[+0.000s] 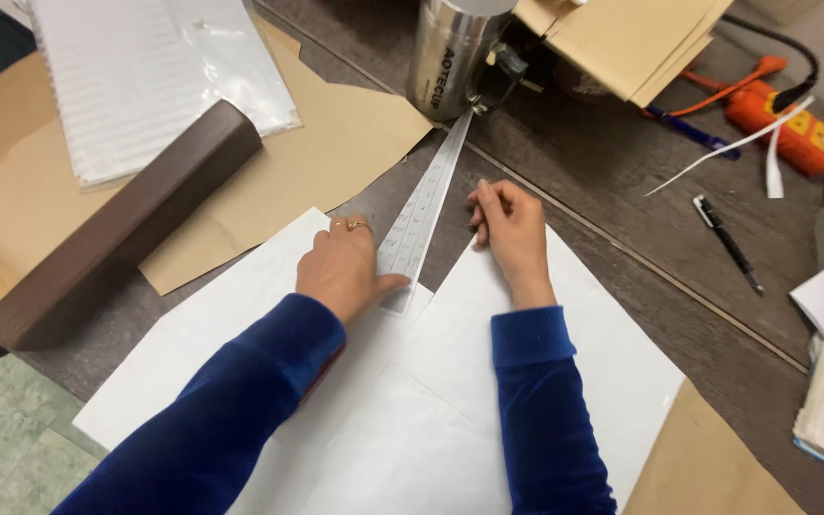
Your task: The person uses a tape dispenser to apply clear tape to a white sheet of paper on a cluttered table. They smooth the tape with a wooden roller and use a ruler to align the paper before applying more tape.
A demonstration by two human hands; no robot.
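White paper (565,353) covered the near table, two big sheets meeting under the wrists, and a clear ruler (422,215) ran across them, pointing off toward one o'clock. The left hand (343,267) lay flat on the ruler's near end, knuckles up, thumb stretched out to three o'clock and pressed on the plastic, a ring on one finger. The right hand (510,232) sat just at three o'clock of the ruler, fingers curled together, tips down on the sheet's far edge; it held nothing. The ruler's far tip reached a steel flask (450,57) at twelve o'clock. A brown box (126,219) lay at ten o'clock on tan paper (336,143). A black pen (727,243) lay well off at three o'clock, an orange tool (779,119) at two.
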